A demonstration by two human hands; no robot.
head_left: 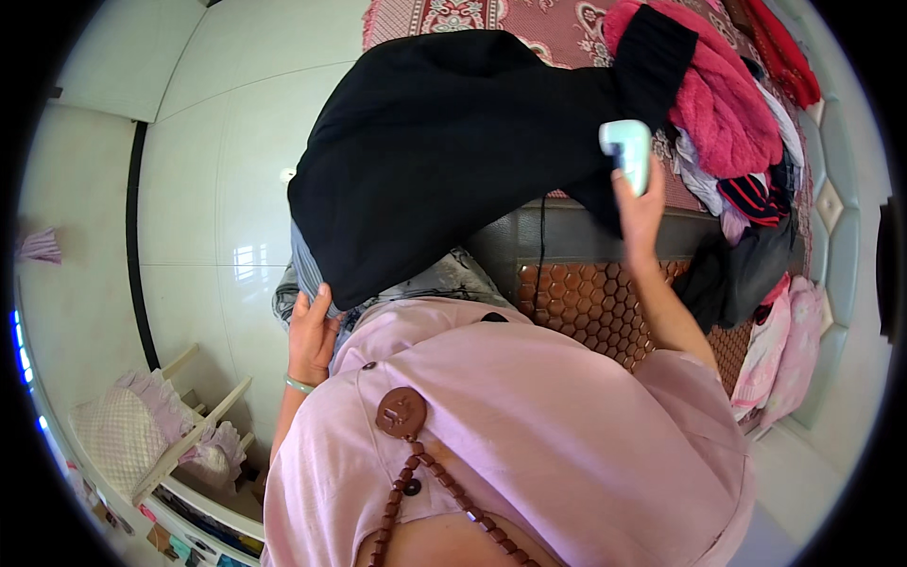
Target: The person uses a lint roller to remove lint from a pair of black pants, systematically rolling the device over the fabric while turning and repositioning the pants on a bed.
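A large black garment [444,132] lies spread across my lap and the bed edge, with one narrow end stretching to the upper right. At its near left corner is my left hand [314,333], closed with thumb and fingers at the hem; part of the grip is hidden. My right hand [641,203] is wrapped round a small mint-green and white handheld device [631,149], shaped like a fabric shaver and slightly blurred. The device is over or beside the garment's right part; whether it touches the cloth I cannot tell. Grey striped cloth [306,260] shows under the garment's left edge.
On the patterned red bed cover [557,30], a pink fleece [723,113] and other clothes are heaped at the right. A black cord [542,236] hangs down the brown bed side [590,307]. At lower left stands a white chair [203,435] with a quilted, ruffled cover.
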